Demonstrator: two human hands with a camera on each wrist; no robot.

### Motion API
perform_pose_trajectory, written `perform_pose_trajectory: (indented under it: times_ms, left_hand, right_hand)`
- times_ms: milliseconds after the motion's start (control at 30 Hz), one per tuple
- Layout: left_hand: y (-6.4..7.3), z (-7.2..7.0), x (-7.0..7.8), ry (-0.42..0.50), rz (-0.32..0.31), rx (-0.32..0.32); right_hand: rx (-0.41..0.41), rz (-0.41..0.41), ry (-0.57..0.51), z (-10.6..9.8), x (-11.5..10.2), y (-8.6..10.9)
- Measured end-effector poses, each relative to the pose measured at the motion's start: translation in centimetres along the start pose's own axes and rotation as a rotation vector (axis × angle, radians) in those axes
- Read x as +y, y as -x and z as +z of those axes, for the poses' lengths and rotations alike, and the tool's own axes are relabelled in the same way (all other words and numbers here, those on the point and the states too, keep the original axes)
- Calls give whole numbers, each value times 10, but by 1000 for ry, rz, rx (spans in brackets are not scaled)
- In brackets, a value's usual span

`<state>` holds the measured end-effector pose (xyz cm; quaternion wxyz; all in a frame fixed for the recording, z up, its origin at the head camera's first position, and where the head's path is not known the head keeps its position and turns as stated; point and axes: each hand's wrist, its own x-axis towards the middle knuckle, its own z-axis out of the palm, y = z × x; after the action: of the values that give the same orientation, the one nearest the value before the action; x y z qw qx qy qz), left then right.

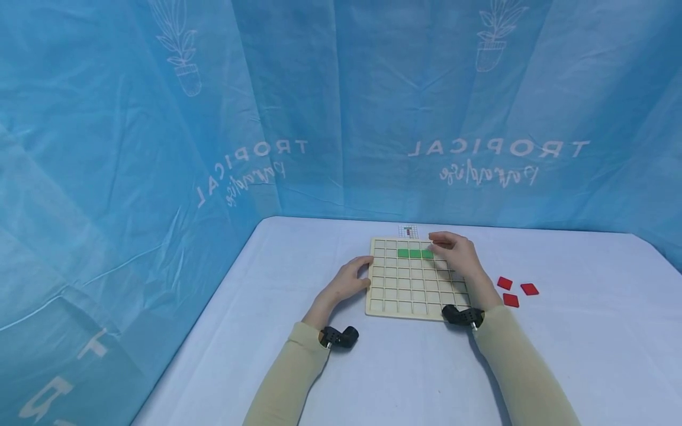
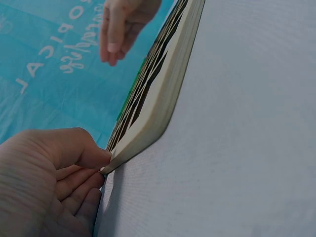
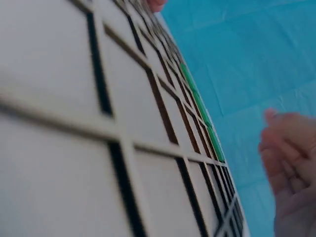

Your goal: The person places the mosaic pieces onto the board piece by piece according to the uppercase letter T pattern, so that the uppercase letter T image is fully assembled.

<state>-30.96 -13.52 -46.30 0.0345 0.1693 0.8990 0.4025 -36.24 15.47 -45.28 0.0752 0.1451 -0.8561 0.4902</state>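
A pale wooden grid board (image 1: 396, 293) lies on the white tablecloth. Three green square tiles (image 1: 415, 254) sit side by side in one of its far rows. At the board's left edge, my left hand (image 1: 347, 280) holds the rim; in the left wrist view its thumb (image 2: 94, 152) lies against the edge with the fingers bent below. My right hand (image 1: 459, 254) hovers over the board's far right part, just right of the green tiles. Its fingers are loosely bent, and nothing shows between them in the right wrist view, where the hand (image 3: 294, 163) is blurred.
Right of the board lie three loose red tiles (image 1: 510, 300). A small printed grid card (image 1: 408, 231) with coloured squares rests behind the board. Blue printed curtains (image 1: 373, 118) hang behind and to the left of the white table (image 1: 394, 373).
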Motion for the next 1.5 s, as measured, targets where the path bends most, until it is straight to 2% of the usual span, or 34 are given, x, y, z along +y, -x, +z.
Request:
perform_pose_trajectory:
  times_ms: [133,267,467,633,767,900,1067,1300,1500]
  left_hand:
    - [-3,1,0,5,2,0]
    - [-5,3,1,9,12,-3]
    - [-3,2,0,-1,6,-4]
    - [2,-3,-2,-8,-30,11]
    - [3,-6,-3,9,-35,16]
    - [1,-3,-3,35,-11,2]
    - [-2,4,-3,34,4,-11]
    - [-4,5,-1,35,-17,-1]
    - [-2,5,-3,35,-28,5]
  right_hand:
    - [12,26,-82,-15,-12,1]
    - [-3,39,-81,-41,-16,7]
    - [32,116,26,-88,-9,33]
    - [40,136,133,-128,1,63]
    - [25,143,161,-148,13,83]
    - [4,168,165,-158,28,101]
    - [12,171,166,-158,45,117]
    - [37,151,233,-156,61,127]
    - [5,120,211,-152,75,134]
